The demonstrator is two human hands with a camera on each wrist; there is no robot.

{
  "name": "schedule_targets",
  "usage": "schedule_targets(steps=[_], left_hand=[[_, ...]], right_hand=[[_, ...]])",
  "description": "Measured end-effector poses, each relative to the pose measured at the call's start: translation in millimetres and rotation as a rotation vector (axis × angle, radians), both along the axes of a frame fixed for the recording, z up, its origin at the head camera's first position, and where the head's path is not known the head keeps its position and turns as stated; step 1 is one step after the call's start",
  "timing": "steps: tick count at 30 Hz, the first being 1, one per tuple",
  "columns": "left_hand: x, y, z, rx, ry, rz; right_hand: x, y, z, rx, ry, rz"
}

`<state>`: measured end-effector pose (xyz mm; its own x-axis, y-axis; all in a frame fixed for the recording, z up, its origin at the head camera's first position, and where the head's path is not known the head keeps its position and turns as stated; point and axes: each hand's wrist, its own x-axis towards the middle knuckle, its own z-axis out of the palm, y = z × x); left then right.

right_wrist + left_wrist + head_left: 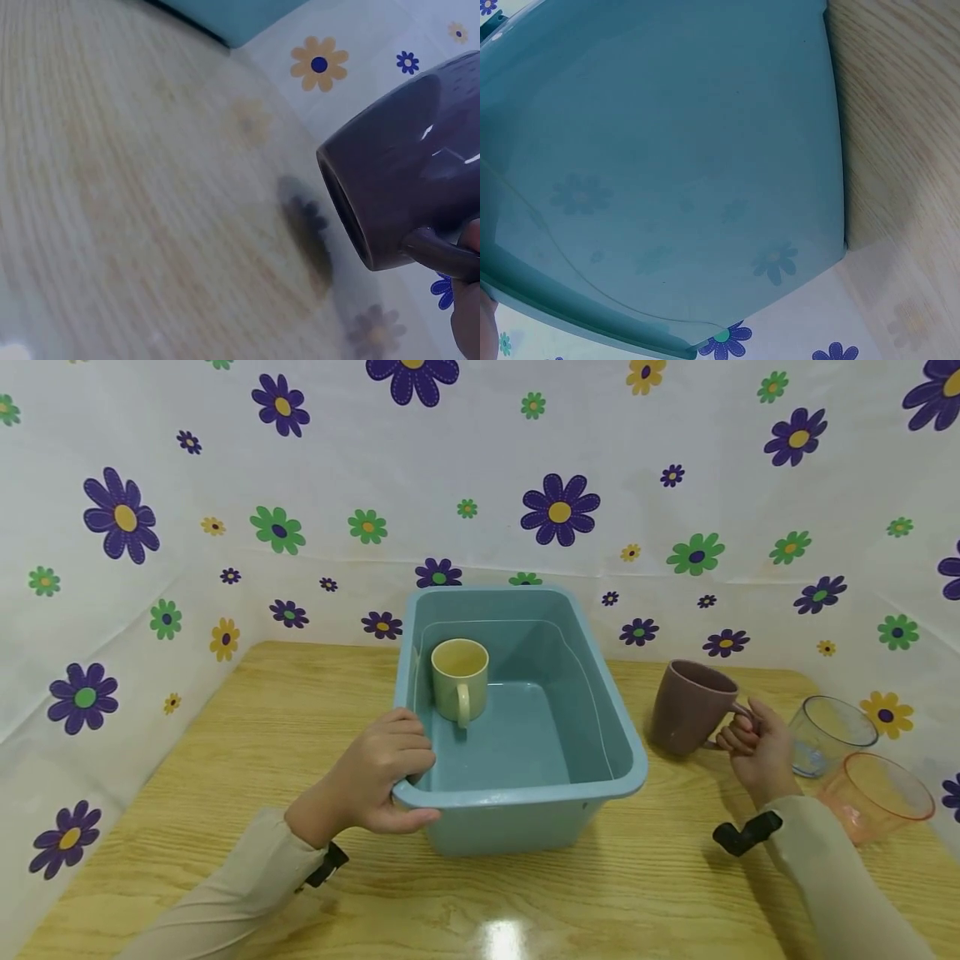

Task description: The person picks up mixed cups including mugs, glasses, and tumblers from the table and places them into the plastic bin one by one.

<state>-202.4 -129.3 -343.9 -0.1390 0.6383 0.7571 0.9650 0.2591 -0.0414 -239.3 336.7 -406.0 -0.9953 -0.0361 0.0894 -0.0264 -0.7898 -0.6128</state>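
Observation:
A blue plastic tub (517,797) stands mid-table, and my left hand (378,768) grips its rim at the near left corner. Its outer wall (675,150) fills most of the left wrist view. Inside the tub, a pale yellow mug (459,681) stands upright by the left wall, handle toward me. To the right of the tub, my right hand (761,747) holds a mauve mug (686,710) by its handle. In the right wrist view that mug (405,165) hangs a little above the table, its shadow apart from its base.
At the right stand a clear glass cup (828,735) with a dark rim and an orange transparent cup (873,797), both close to my right forearm. A white flowered cloth (480,460) hangs behind the wooden table (300,710) and along its sides.

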Motion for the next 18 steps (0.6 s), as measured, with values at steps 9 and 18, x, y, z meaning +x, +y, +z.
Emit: schedule_targets(steps=[9,18], left_hand=[[-0.5,1,-0.8,0.0,-0.001,0.006],[0.1,0,-0.6,-0.006,-0.011,0.015]], right_hand=[[-0.5,-3,18.5,0.0,0.088,0.043],[4.1,-11,47.5,-0.039,0.175,0.078]])
